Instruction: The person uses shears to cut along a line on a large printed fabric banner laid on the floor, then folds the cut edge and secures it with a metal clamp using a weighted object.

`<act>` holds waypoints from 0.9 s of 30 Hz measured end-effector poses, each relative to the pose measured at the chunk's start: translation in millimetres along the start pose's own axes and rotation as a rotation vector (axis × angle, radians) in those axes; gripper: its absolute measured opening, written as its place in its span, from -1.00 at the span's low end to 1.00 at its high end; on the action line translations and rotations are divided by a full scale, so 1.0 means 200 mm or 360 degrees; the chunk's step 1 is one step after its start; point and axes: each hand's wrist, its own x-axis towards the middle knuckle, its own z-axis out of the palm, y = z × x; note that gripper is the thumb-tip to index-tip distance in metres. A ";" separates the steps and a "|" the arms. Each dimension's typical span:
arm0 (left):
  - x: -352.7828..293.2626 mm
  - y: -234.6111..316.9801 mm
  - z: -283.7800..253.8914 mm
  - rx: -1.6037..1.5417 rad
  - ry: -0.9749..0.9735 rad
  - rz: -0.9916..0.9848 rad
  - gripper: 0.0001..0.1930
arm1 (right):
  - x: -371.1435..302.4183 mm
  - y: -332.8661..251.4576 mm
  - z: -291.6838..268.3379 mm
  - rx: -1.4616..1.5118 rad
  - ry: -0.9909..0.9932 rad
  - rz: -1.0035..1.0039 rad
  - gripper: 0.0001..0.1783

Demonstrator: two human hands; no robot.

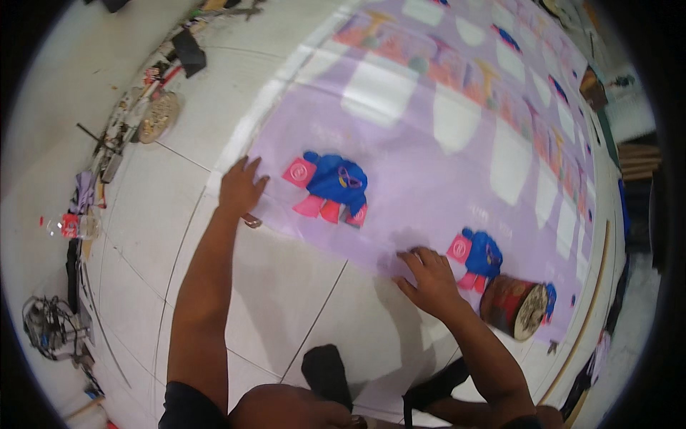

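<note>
A large lilac printed sheet [407, 171] with blue cartoon figures, pink patches and white shapes lies spread over the floor. At its near left corner, my left hand [243, 187] rests with fingers apart on the edge. A small brownish piece [251, 220], perhaps a clip, sits beside that corner. My right hand [432, 282] lies palm down on the near edge, fingers extended and thumb out. To the right of it, a worn red tin [500, 304] with a rough, pale end weighs on the sheet's near right part. Neither hand appears to hold anything.
White floor tiles [286, 286] lie around me. Along the left wall are a plastic bottle [78, 226], a round container of small bits [158, 116], and a wire-caged device [53, 325]. A long wooden strip [597, 286] runs along the right, near stacked brown boards [638, 161].
</note>
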 end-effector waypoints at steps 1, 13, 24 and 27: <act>0.02 -0.02 0.01 -0.0067 0.0094 0.0058 -0.44 | -0.01 -0.01 0.08 -0.0072 0.0067 0.0084 -0.48; 0.03 -0.17 -0.02 -0.0507 0.0293 0.0045 -0.46 | 0.10 0.06 0.37 -0.0221 0.0281 0.0492 -0.39; -0.04 -0.30 -0.08 -0.0361 0.0229 -0.0034 -0.50 | 0.14 0.00 0.37 -0.0199 0.0309 0.0604 -0.45; 0.00 -0.42 -0.08 -0.0549 0.0425 -0.0116 -0.53 | 0.15 0.00 0.39 -0.0155 0.0370 0.0597 -0.44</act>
